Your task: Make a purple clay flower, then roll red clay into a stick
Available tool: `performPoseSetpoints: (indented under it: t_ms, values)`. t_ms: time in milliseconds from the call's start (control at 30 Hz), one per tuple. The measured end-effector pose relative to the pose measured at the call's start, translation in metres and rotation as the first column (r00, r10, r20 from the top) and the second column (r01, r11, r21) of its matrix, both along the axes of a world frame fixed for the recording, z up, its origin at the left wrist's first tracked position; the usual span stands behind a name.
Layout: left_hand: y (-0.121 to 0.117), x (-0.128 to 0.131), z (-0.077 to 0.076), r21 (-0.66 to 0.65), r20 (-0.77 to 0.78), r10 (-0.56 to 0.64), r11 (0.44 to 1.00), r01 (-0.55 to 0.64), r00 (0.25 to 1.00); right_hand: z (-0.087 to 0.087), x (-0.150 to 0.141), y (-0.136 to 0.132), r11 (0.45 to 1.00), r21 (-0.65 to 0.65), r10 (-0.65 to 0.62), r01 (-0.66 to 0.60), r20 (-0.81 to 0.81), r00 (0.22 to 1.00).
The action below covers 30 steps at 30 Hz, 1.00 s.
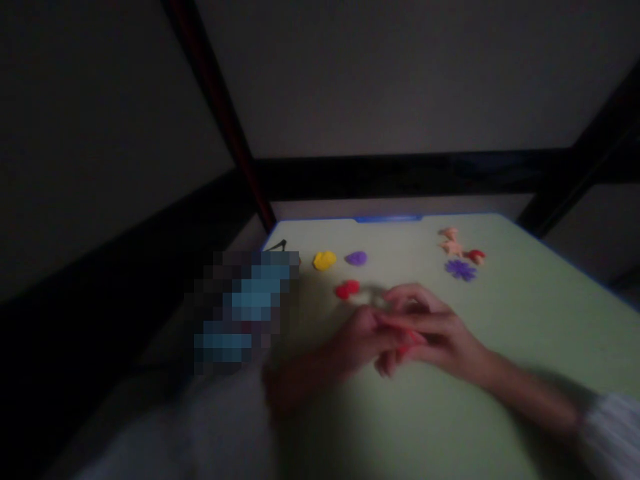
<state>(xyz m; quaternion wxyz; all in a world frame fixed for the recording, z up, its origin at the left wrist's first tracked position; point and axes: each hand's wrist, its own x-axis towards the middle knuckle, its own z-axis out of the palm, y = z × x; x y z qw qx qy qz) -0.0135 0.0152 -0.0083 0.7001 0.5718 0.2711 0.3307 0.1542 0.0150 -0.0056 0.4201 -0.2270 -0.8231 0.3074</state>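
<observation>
My left hand (363, 341) and my right hand (447, 333) meet over the front middle of the table. Between their closed fingers is a piece of red modelling clay (411, 341), thin-looking and partly hidden by the fingers. The picture is dark and blurred, so its full shape cannot be made out. Just beyond my left hand lies a lump of red clay (347, 289). Farther back are a yellow lump (325, 260) and a purple lump (357, 258).
On the table (520, 320), at the back right, lie a purple flower-shaped piece (461, 269), peach-coloured pieces (453, 248) and a small red-and-peach piece (477, 256). A pixelated blue patch (260, 290) covers the left edge. A dark wall rail (400, 177) runs behind.
</observation>
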Motion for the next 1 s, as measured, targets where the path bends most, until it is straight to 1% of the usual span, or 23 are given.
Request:
performPoseSetpoints:
  t_ms: [100, 200, 267, 367, 433, 533, 633, 733, 833, 900, 1000]
  values:
    - [-0.002, 0.001, 0.001, 0.027, -0.032, 0.05, 0.998, -0.049, 0.998, 0.001, 0.0, 0.0, 0.999, 0.009, 0.033, -0.033, 0.044, 0.998]
    - [-0.002, 0.001, 0.0, 0.072, -0.032, 0.08, 0.994, -0.078, 0.996, 0.001, -0.002, -0.001, 1.0, -0.001, -0.002, 0.002, 0.045, 0.999]
    - [-0.001, 0.001, 0.0, 0.082, -0.009, 0.079, 0.994, -0.078, 0.997, 0.002, -0.003, -0.002, 1.0, -0.016, -0.026, 0.026, 0.013, 1.0]
    - [0.001, 0.003, 0.003, 0.022, 0.027, 0.028, 0.999, -0.029, 0.999, 0.001, -0.005, -0.004, 0.997, -0.029, -0.069, 0.067, -0.048, 0.996]
    - [0.0, 0.004, 0.007, -0.024, 0.042, 0.021, 1.0, -0.02, 0.999, 0.0, -0.007, -0.006, 0.995, -0.024, -0.095, 0.094, -0.035, 0.995]
    - [-0.005, 0.006, 0.012, -0.041, 0.015, 0.107, 0.993, -0.107, 0.994, -0.004, -0.008, -0.008, 0.995, 0.017, -0.095, 0.095, 0.014, 0.995]
    - [-0.009, 0.006, 0.014, -0.047, -0.096, 0.133, 0.989, -0.138, 0.986, -0.008, -0.009, -0.009, 0.995, 0.053, -0.084, 0.083, 0.026, 0.996]
    - [-0.009, 0.006, 0.012, -0.085, -0.149, 0.115, 0.988, -0.128, 0.982, -0.011, -0.007, -0.007, 0.993, 0.095, -0.074, 0.066, 0.078, 0.994]
    - [-0.007, 0.007, 0.007, -0.116, -0.111, 0.106, 0.986, -0.119, 0.988, -0.01, -0.006, -0.007, 0.985, 0.159, -0.091, 0.068, 0.142, 0.986]
    - [-0.006, 0.009, 0.004, -0.13, -0.085, 0.103, 0.985, -0.114, 0.991, -0.009, -0.007, -0.008, 0.984, 0.166, -0.098, 0.069, 0.174, 0.98]
    - [-0.008, 0.01, -0.001, -0.114, -0.094, 0.101, 0.987, -0.111, 0.99, -0.008, -0.01, -0.01, 0.983, 0.166, -0.108, 0.077, 0.181, 0.978]
